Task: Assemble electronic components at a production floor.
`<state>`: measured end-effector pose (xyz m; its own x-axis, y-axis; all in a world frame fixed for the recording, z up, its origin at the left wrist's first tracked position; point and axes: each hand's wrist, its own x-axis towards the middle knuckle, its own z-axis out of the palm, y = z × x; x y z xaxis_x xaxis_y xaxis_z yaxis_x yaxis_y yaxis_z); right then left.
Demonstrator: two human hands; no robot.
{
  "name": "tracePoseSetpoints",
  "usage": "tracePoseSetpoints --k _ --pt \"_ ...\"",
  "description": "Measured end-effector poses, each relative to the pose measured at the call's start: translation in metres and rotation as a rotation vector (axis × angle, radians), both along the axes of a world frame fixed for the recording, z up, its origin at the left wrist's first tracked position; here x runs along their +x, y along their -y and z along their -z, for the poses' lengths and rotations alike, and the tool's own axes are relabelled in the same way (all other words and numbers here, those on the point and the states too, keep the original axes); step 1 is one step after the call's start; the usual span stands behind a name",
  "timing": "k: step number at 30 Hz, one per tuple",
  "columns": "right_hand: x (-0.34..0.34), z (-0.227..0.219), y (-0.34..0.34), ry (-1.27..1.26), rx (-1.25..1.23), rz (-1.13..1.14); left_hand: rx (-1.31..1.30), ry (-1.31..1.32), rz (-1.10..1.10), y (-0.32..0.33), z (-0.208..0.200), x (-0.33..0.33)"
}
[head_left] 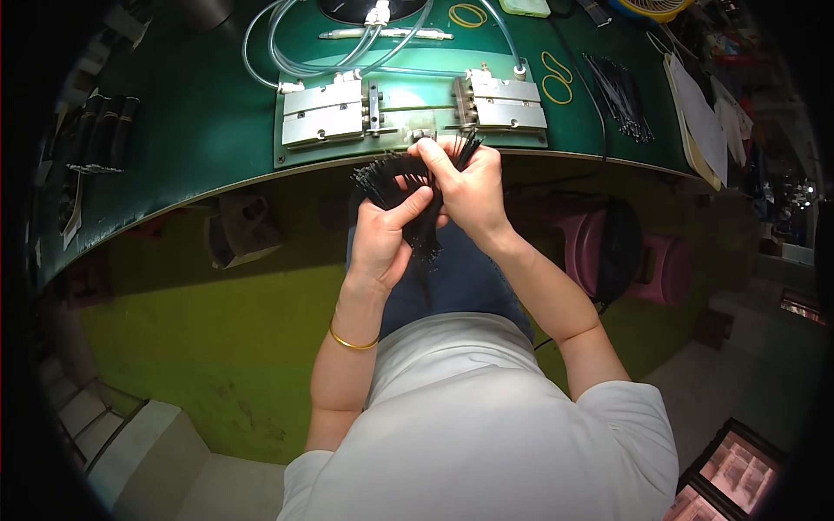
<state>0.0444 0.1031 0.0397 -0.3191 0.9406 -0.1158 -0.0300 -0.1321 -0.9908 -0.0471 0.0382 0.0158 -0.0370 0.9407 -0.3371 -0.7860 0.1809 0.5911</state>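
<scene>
A bundle of thin black strands (400, 187) hangs over the lap, just below the green bench (200, 130) edge. The left hand (382, 239) clamps its middle so it stays gathered; the right hand (465, 187) fingers pinch the upper ends, near the metal fixture (413, 108).

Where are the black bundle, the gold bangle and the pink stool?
Black bundle (387, 178): head view, fanned strands left of the hands.
Gold bangle (351, 342): head view, band on the left wrist.
Pink stool (665, 269): head view, its side.
</scene>
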Motion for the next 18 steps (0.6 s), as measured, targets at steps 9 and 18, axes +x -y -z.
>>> tracePoseSetpoints --k 9,18 --pt "0.0 0.0 -0.005 0.022 0.014 0.017 0.024 -0.012 0.021 -0.002 0.004 -0.001" --pt "0.001 -0.004 -0.001 -0.062 -0.008 -0.019 -0.028 -0.002 -0.053 -0.002 -0.003 0.002"
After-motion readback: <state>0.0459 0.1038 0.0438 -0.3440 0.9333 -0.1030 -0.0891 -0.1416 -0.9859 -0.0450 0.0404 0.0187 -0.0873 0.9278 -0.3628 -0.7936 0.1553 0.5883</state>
